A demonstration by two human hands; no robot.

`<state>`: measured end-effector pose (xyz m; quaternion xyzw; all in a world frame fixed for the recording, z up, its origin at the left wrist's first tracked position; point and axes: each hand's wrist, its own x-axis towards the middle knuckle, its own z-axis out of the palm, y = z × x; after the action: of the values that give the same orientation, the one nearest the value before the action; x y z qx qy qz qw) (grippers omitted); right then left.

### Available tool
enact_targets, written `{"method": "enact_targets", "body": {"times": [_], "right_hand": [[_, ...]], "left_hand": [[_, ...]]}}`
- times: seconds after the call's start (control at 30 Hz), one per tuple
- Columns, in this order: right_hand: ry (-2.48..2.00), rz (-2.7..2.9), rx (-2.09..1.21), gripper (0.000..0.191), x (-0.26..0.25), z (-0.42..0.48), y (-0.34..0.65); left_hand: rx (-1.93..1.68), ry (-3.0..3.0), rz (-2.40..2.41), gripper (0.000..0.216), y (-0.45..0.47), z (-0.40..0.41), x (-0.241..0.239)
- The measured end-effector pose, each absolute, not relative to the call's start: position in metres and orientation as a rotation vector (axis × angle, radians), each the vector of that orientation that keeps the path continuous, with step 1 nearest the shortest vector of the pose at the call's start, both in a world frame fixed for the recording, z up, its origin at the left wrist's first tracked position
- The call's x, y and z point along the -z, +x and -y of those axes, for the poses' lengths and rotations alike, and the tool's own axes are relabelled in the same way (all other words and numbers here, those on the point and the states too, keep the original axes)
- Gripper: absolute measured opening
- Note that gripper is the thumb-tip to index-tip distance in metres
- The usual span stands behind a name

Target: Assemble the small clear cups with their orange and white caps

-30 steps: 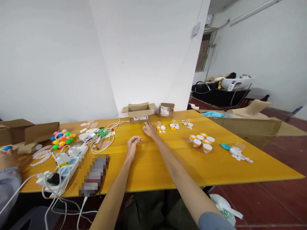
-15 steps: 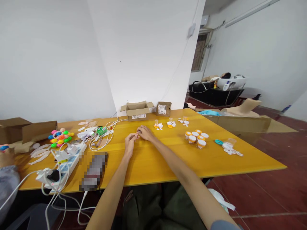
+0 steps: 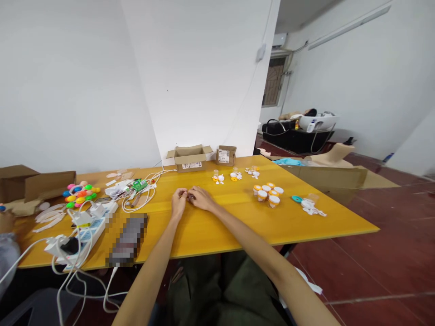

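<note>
My left hand (image 3: 178,203) and my right hand (image 3: 201,198) meet over the middle of the yellow table (image 3: 217,233), fingertips almost touching. Both have their fingers curled inward and pinched. Between them is something small and dark, too hidden to name. To the right of my hands stands a cluster of small clear cups with white and orange lids (image 3: 268,194). Beyond my hands lie small groups of white and orange plastic parts (image 3: 235,176). Farther right, a teal ring (image 3: 297,198) lies beside more white parts (image 3: 312,208).
An open cardboard box (image 3: 190,163) and a smaller box (image 3: 226,155) stand by the wall. Left are a power strip (image 3: 98,226) with white cables, a blurred-out dark device (image 3: 127,240) and colourful balls (image 3: 81,194). Another person's arm (image 3: 7,226) shows at the left edge.
The view has shifted slightly, so the scene sits farther left. My hands stay together over the table, with the right fingers turned a little more toward me.
</note>
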<state>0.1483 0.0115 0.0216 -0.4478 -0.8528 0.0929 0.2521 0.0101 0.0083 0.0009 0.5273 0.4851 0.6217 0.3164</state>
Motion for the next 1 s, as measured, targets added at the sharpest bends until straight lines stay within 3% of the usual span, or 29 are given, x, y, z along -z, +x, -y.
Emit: {"method": "enact_targets", "body": {"times": [0.73,1.0], "right_hand": [[-1.202,2.209,-0.342,0.016,-0.026,-0.004,0.154],[-1.202,2.186,-0.380,0.030,-0.030,0.002,0.158]], "left_hand": [[-1.565,1.524,-1.253,0.012,0.013,-0.009,0.000],[-1.513,1.523,-1.314,0.018,0.016,-0.005,-0.006]]}}
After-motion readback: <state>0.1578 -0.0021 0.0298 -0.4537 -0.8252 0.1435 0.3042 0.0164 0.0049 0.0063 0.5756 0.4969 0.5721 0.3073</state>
